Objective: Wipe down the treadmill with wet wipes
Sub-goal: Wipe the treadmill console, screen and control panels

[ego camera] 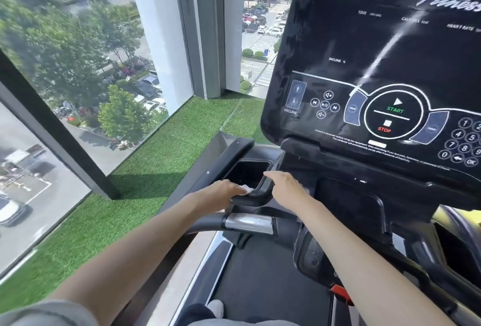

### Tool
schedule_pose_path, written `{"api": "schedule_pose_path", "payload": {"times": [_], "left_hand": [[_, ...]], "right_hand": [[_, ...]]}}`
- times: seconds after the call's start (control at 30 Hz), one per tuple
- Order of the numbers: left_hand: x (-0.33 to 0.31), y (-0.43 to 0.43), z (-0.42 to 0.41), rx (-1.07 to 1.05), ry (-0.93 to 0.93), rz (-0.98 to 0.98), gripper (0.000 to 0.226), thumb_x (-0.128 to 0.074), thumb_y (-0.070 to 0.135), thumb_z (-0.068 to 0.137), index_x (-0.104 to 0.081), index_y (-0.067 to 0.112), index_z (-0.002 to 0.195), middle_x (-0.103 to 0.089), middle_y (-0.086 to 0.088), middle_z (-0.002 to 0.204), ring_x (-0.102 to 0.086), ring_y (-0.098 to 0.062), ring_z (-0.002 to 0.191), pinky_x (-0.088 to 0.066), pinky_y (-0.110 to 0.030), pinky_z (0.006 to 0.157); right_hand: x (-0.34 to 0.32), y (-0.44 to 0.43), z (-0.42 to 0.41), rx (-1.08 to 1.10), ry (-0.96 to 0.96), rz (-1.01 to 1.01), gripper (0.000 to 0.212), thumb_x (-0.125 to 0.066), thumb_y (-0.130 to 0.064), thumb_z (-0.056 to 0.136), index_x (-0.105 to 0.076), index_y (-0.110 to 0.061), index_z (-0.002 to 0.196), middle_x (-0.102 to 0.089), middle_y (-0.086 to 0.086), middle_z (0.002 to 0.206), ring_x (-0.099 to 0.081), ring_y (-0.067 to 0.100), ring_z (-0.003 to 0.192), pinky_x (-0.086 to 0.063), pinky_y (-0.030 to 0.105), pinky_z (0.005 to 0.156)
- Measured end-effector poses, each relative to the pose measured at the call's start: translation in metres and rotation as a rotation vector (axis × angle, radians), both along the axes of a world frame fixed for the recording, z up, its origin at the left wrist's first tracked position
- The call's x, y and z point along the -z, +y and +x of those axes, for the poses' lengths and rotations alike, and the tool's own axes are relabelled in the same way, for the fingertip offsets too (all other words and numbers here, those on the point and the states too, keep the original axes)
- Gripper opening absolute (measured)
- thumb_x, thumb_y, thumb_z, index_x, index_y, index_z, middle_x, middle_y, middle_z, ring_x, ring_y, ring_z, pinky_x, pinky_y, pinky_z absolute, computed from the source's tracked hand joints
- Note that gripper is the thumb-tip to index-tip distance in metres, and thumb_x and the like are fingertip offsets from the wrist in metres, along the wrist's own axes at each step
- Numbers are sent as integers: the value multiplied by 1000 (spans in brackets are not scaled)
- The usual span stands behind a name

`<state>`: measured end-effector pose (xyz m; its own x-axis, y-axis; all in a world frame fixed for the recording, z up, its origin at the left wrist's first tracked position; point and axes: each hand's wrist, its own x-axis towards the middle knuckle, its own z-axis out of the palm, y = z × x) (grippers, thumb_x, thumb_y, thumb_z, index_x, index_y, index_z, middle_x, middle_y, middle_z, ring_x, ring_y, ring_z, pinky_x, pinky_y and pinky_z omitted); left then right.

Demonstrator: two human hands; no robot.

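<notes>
The black treadmill console (377,65) fills the upper right, with a START/STOP panel and keypad. Below its left corner is a black cup-holder tray (247,169). My left hand (221,191) lies palm down on the tray's near rim and presses a small white wet wipe (246,189), whose edge shows past my fingertips. My right hand (282,183) rests flat on the tray's right rim, fingers straight, holding nothing. A handrail with a silver sensor grip (248,223) crosses just below both hands.
Green artificial turf (156,169) covers the floor left of the treadmill, up to large windows (65,65) with a dark slanted frame. The treadmill belt (260,273) runs below, with my foot (216,308) on it. A red safety clip (342,293) hangs at lower right.
</notes>
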<state>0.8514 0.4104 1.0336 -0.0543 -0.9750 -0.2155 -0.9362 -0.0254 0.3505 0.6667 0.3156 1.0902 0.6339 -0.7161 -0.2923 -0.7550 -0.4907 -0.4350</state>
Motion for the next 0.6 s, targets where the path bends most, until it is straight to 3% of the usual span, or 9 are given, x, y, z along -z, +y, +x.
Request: {"api": "schedule_pose_path", "payload": {"times": [0.1, 0.23, 0.33, 0.4, 0.47, 0.53, 0.6], "left_hand": [[-6, 14, 17, -35, -65, 32, 62, -39, -16, 79, -59, 16, 128, -64, -11, 123, -62, -28, 111, -47, -38, 95], [-28, 26, 41, -232, -176, 140, 44, -36, -13, 89, -59, 1, 124, -61, -12, 125, -64, -27, 99, -46, -18, 69], [-44, 20, 50, -587, -28, 164, 31, -39, -5, 94, -64, 0, 113, -65, -15, 113, -63, -24, 86, -52, -24, 71], [-54, 20, 46, -680, 95, 296, 23, -40, -2, 96, -63, -3, 101, -65, -17, 102, -65, -18, 75, -47, -15, 54], [-57, 24, 35, -686, 182, 482, 19, -46, -4, 96, -53, -2, 78, -54, -12, 83, -61, 1, 49, -37, -10, 37], [-52, 27, 25, -709, 292, 528, 30, -43, -5, 96, -40, 1, 67, -43, -11, 72, -57, -6, 44, -42, -11, 40], [-39, 30, 13, -865, 561, 493, 33, -29, -6, 100, -38, -7, 69, -47, -21, 66, -62, -20, 62, -51, -12, 63]], "right_hand": [[2, -3, -5, 83, -63, 21, 63, -32, 4, 86, -46, -25, 139, -41, 9, 147, -41, 31, 132, -37, 42, 106], [1, -3, -4, 84, -114, 6, 63, -31, 4, 85, -48, -24, 138, -43, 10, 145, -45, 32, 128, -41, 42, 103], [-2, -3, 7, 0, -99, 14, 59, -32, 4, 87, -48, -21, 138, -45, 14, 143, -49, 33, 123, -42, 41, 101], [-4, -1, 15, -84, -47, 33, 57, -33, 4, 89, -47, -20, 139, -45, 14, 143, -49, 32, 123, -42, 41, 101], [-2, 3, 19, -125, -11, 34, 58, -33, 4, 89, -45, -20, 140, -43, 12, 145, -47, 30, 126, -41, 39, 102], [4, 6, 17, -125, 10, 4, 61, -34, 6, 88, -44, -21, 141, -43, 10, 145, -42, 30, 130, -37, 38, 104], [9, 7, 12, -116, 37, -19, 62, -37, 7, 86, -44, -21, 141, -44, 9, 145, -39, 29, 133, -34, 36, 106]]}}
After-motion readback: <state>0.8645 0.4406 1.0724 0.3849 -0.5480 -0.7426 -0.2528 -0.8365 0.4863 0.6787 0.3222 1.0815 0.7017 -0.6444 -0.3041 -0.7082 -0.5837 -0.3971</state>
